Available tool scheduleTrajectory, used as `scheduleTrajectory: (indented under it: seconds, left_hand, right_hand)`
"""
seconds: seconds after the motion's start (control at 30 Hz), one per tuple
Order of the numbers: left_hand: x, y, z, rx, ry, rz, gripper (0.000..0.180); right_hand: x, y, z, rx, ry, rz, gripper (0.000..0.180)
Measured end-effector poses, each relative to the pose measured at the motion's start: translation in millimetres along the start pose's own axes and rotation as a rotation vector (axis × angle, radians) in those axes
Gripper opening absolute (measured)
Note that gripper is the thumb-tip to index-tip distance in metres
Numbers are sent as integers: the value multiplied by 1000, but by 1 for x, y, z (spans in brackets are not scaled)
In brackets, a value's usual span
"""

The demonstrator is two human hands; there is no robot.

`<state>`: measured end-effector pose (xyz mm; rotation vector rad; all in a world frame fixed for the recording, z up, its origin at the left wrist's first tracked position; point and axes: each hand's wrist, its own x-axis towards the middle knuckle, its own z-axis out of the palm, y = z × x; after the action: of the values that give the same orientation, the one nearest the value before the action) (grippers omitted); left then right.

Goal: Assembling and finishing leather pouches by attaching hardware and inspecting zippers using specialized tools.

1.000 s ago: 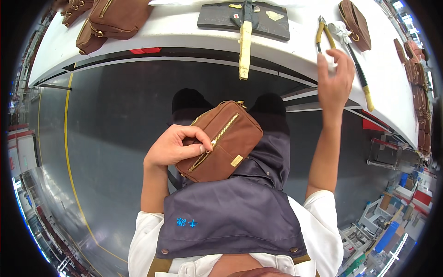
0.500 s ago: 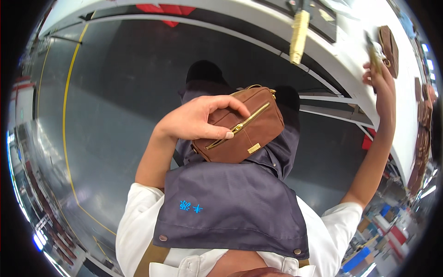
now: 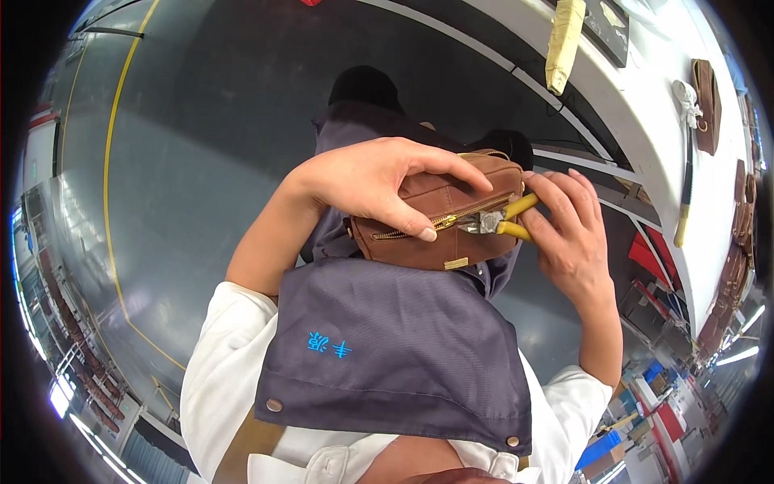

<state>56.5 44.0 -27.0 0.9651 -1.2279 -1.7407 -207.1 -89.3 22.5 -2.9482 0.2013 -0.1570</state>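
Note:
A small brown bag (image 3: 439, 250) rests on my lap, with a gold zipper slanting across its upward face and a little gold plate (image 3: 456, 264) below it. My left hand (image 3: 367, 173) holds the bag from the left, its thumb beside the gold zipper pull (image 3: 446, 221) and its index finger bent over the far side. In my right hand (image 3: 572, 230) is a pair of pliers (image 3: 488, 223) with yellow handles. The grey jaws lie against the zipper just right of the pull; whether they pinch anything cannot be made out.
A white worktable (image 3: 645, 121) curves along the far and right side. On it lie a yellow-wrapped handle (image 3: 566, 40) jutting past the edge, a folded brown leather piece (image 3: 706, 105) and a thin dark tool (image 3: 688, 169) with a white-wrapped end. Grey floor with a yellow line (image 3: 113, 145) stretches left.
My right hand has come from the table at the far right to the bag, bringing the pliers. My left hand has shifted slightly right, staying on the bag, and the bag has tilted.

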Motion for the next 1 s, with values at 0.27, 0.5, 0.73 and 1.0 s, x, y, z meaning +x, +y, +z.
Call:
scheduleTrajectory:
  seconds: [0.27,0.5,0.73,1.0]
  left_hand:
    - [-5,-7,3,-99,22,17,64]
    - [-5,-6,2,-62,13,41,63]
    - [-6,-9,4,-90,18,40,63]
    - [-5,-7,2,-66,4,43,62]
  right_hand:
    - [5,3,2,-160,-3,-76,18]
    - [8,6,1,-182,-22,-83,15]
    - [12,4,-2,-189,-20,-110,14]
    - [18,12,0,-123,-25,-155,16]
